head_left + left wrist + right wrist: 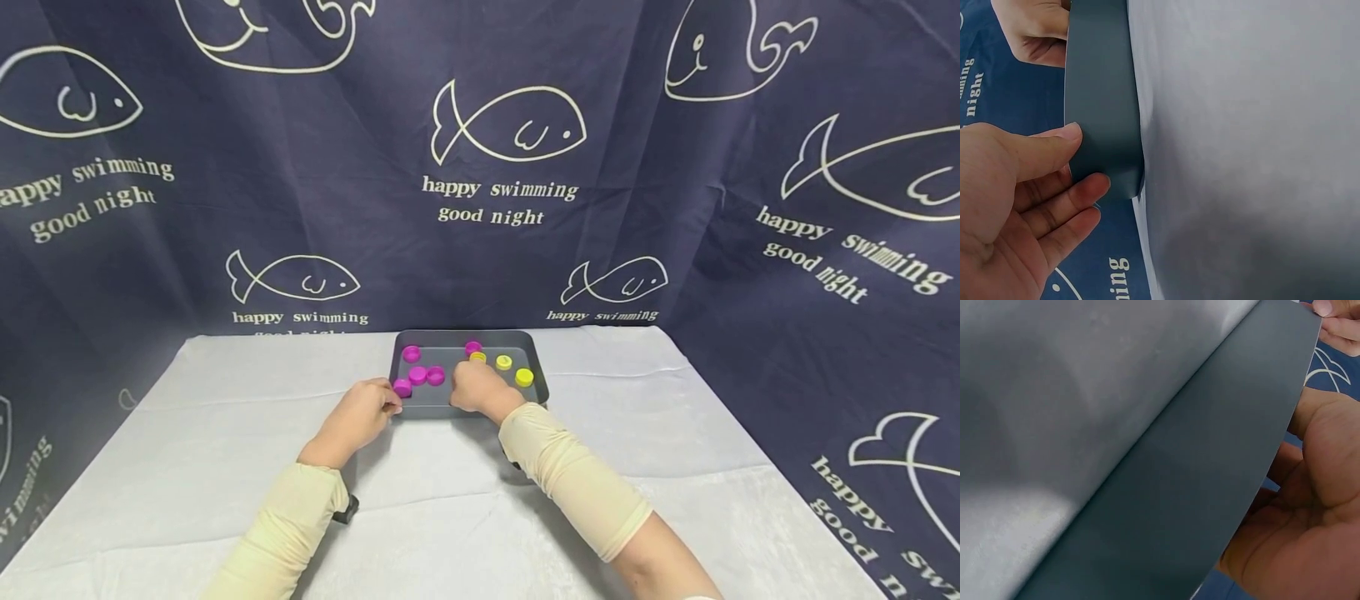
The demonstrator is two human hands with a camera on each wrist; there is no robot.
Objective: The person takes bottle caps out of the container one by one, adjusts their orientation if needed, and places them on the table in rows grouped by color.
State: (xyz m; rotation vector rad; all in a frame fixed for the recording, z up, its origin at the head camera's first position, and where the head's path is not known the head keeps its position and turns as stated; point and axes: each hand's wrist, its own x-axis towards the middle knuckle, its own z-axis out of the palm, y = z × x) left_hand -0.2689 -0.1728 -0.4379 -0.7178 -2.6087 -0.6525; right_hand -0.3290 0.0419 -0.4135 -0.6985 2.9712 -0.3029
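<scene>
A dark grey tray (442, 410) holds several magenta bottle caps (411, 354) mostly on its left side and 3 yellow bottle caps (503, 362) toward its right. My left hand (365, 410) grips the tray's near left corner, thumb at the rim and fingers around the corner in the left wrist view. A magenta cap lies just inside that corner, beside the fingers. Over the middle of the tray, my right hand (480, 387) reaches down inside, close to one yellow cap. Its fingers (1285, 462) are partly hidden behind the tray wall, so whether they hold a cap cannot be seen.
The tray stands near the back of a table with a white cloth (450, 517). Behind and at both sides hangs a dark blue curtain (510, 275) printed with fish outlines and words.
</scene>
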